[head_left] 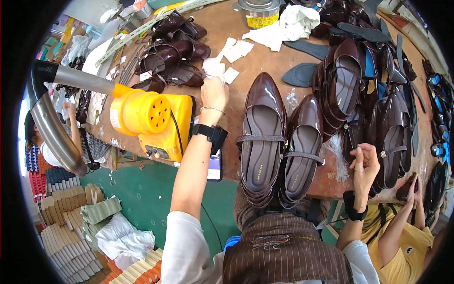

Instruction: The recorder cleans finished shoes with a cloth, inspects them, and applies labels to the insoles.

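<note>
My left hand (213,93) reaches out over the brown table (265,61) and pinches a small white slip of paper (213,69) beside several more white slips (236,49). My right hand (364,163) rests on the table's near edge with fingers curled, touching the strap of a dark brown shoe (395,135). Between my hands lie two stacked piles of glossy brown strap shoes (262,128), (302,142), toes pointing away from me. Each wrist wears a black band.
A yellow blower machine (156,118) with a grey duct (52,118) stands at the left edge. More brown shoes (175,52) lie behind it and at the right (350,80). A metal can (258,12), white cloth (288,26), loose insoles (302,73). A person in yellow (406,236) sits at lower right.
</note>
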